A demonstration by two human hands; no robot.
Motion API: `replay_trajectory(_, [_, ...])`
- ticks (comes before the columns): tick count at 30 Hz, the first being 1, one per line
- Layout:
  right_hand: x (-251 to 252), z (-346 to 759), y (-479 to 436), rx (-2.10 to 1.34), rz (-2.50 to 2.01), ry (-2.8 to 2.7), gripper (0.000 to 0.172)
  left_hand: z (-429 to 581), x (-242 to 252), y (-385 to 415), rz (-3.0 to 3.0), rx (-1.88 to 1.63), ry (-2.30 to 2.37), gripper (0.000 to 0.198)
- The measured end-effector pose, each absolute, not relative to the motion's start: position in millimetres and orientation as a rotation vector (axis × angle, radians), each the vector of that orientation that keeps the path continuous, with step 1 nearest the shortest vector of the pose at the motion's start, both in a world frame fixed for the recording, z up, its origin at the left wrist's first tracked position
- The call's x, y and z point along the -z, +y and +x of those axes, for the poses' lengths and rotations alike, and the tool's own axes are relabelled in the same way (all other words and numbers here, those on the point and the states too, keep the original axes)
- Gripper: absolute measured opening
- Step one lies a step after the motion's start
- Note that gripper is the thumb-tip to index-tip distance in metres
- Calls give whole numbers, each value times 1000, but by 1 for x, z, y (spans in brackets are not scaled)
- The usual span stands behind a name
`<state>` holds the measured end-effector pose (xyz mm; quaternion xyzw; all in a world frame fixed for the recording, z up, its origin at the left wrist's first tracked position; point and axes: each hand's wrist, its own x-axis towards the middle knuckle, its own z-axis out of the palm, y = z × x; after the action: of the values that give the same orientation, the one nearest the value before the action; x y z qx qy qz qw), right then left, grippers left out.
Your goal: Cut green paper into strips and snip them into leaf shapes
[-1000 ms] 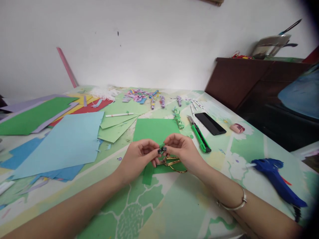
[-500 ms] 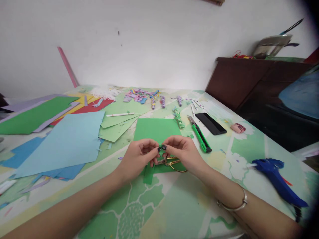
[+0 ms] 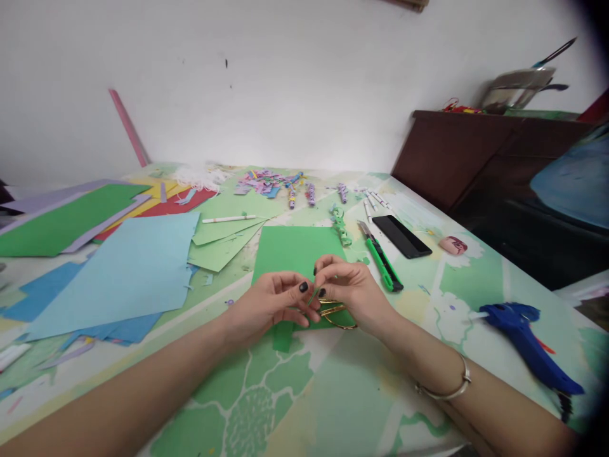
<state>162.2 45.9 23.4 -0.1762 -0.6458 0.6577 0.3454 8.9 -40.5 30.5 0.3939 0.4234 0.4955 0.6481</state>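
A thin green paper strip [image 3: 313,296] is between my two hands, over a green sheet of paper [image 3: 297,244]. My right hand [image 3: 349,287] pinches its upper part between thumb and fingers. My left hand [image 3: 273,304] is closed loosely at the strip's lower end, its thumb laid over the curled fingers, which partly hide the grip. Under the hands lie scissors with gold handles [image 3: 339,317], their blades covered by the fingers. Another green paper piece [image 3: 283,337] sticks out below the left hand.
A green box cutter [image 3: 383,260], a black phone [image 3: 402,236] and a blue glue gun [image 3: 528,339] lie to the right. Coloured paper sheets [image 3: 118,273] cover the left. Behind are a curled green paper piece [image 3: 340,227], purple paper rolls [image 3: 311,194] and paper scraps [image 3: 264,181].
My right hand has turned and lifted slightly, bringing the green strip into clearer view. The left fingers have shifted right and spread a little beneath it.
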Motion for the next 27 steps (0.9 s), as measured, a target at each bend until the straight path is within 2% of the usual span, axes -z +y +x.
replay_trajectory(4, [-25, 163, 45, -1672, -476, -1739, 8, 7, -29, -43, 815, -1018, 888, 17])
replay_trajectory(11, [-29, 164, 42, -1661, -399, -1758, 5, 5, -29, -44, 752, -1060, 858, 14])
replay_trajectory(15, [-29, 166, 40, -1422, -409, -1787, 14, 9, -32, -42, 802, -1257, 959, 12])
replay_trajectory(22, [-23, 163, 32, -980, -445, -1942, 26, 10, -33, -40, 830, -1397, 1162, 15])
replay_trajectory(27, [-23, 161, 28, -486, -398, -2008, 25, 13, -32, -41, 805, -1439, 1181, 15])
